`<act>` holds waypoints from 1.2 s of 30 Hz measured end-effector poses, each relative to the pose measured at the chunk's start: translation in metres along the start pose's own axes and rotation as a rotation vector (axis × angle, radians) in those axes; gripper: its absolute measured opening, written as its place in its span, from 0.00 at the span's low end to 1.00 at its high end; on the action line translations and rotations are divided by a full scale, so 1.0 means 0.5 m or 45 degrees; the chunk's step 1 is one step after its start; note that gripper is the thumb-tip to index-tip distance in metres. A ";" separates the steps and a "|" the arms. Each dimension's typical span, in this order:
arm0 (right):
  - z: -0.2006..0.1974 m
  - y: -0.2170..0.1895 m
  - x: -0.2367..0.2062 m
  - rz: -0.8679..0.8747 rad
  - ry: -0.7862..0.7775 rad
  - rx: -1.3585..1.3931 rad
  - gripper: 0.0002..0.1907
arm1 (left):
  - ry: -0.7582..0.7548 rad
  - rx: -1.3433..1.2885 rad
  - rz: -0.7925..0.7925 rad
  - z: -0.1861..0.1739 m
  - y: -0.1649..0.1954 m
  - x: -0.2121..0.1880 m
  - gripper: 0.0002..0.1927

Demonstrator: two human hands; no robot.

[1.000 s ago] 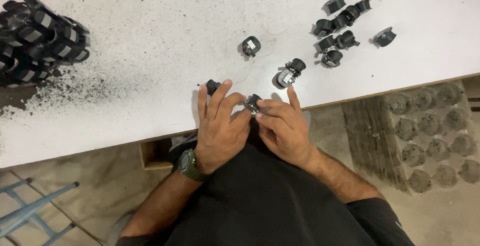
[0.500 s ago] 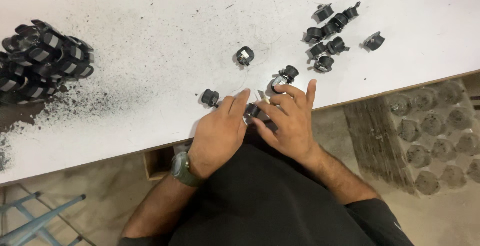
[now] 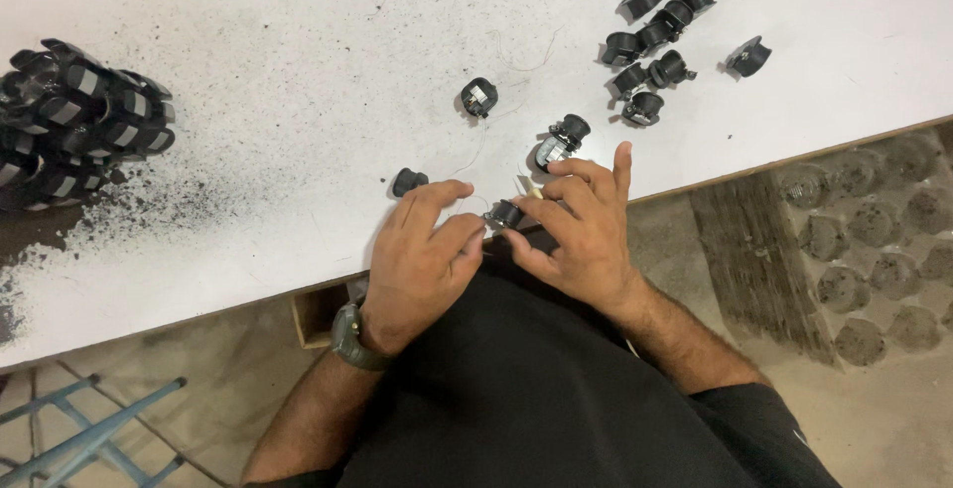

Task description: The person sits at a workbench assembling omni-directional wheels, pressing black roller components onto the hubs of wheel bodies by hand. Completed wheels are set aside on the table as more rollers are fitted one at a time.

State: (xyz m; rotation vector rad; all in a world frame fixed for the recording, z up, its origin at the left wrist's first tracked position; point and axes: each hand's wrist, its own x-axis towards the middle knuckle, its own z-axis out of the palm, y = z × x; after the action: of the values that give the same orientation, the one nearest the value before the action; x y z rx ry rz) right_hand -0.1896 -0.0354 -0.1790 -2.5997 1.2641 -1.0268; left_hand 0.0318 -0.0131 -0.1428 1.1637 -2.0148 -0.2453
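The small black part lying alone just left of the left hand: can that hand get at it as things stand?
Probably yes: the small black part lies on open table beside the left hand, though both hands pinch another piece.

A white worktable (image 3: 248,71) dusted with black powder, thickest toward its left end, fills the upper frame, its wooden edge running diagonally. Below lies a dusty concrete floor (image 3: 874,399). A wooden plank (image 3: 754,260) rests beside rows of round grey moulded shapes (image 3: 874,240) at right; a blue metal frame (image 3: 79,428) stands lower left.
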 end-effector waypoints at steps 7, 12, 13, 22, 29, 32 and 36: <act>0.000 -0.005 0.002 -0.074 -0.032 -0.003 0.19 | 0.007 -0.022 0.011 0.025 0.009 -0.002 0.10; -0.004 0.001 0.006 -0.048 -0.016 0.006 0.19 | 0.017 -0.294 -0.312 0.021 0.008 -0.002 0.08; -0.005 0.003 0.004 -0.043 -0.018 0.007 0.19 | -0.003 -0.290 -0.333 0.021 0.007 -0.003 0.08; 0.008 -0.012 -0.035 -0.116 0.115 0.260 0.18 | 0.056 -0.213 -0.293 0.043 0.012 -0.012 0.08; 0.039 -0.027 -0.049 -0.115 0.147 0.356 0.17 | 0.097 -0.262 -0.235 0.056 0.005 -0.028 0.09; 0.039 -0.027 -0.046 -0.113 0.159 0.358 0.17 | 0.083 -0.287 -0.231 0.059 0.001 -0.032 0.09; 0.025 -0.023 -0.051 -0.134 0.130 0.345 0.17 | 0.015 -0.402 -0.205 0.059 -0.002 -0.027 0.08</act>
State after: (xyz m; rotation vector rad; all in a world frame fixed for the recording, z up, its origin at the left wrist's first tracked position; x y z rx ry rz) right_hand -0.1856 -0.0120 -0.1983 -2.4549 0.9371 -1.2655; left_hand 0.0153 -0.0090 -0.1706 1.1200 -1.7930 -0.6129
